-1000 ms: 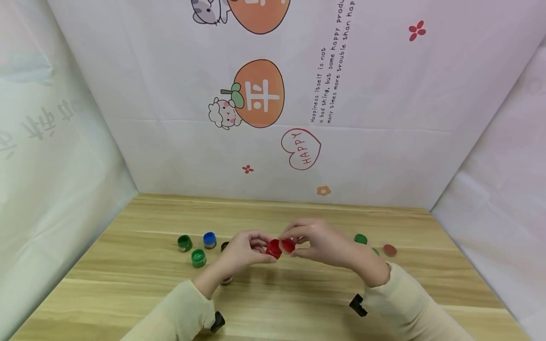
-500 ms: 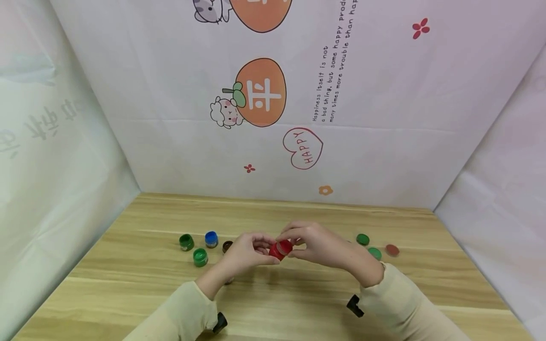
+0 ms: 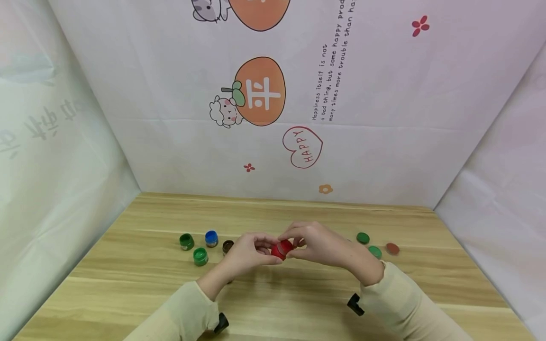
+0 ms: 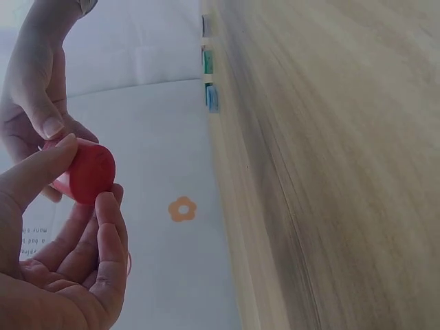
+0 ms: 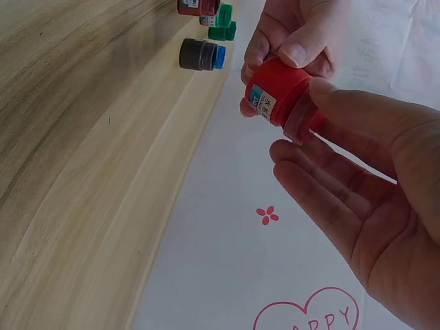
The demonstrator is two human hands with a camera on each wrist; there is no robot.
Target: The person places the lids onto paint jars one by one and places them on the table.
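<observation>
Above the table, my left hand [image 3: 247,253] grips a small red paint jar [image 5: 275,86], which is tilted with its mouth toward the right. My right hand [image 3: 317,244] pinches the jar's red lid [image 5: 300,118] at the mouth, thumb on one side and fingers on the other. Lid and jar meet; whether the lid is seated cannot be told. The left wrist view shows the round red base of the jar [image 4: 93,172] between left thumb and fingers. A label with printed characters is visible on the jar's side in the right wrist view.
Left of the hands stand uncovered paint jars: dark green [image 3: 186,242], blue [image 3: 211,238], bright green [image 3: 200,256] and brown [image 3: 228,246]. Another jar is mostly hidden by the left wrist. Loose lids, including a dark green lid [image 3: 363,238] and a reddish-brown lid [image 3: 392,248], lie at right.
The red lid, at first held apart beside the jar's mouth, has moved left and now sits against the mouth. Both hands have come slightly closer together.
</observation>
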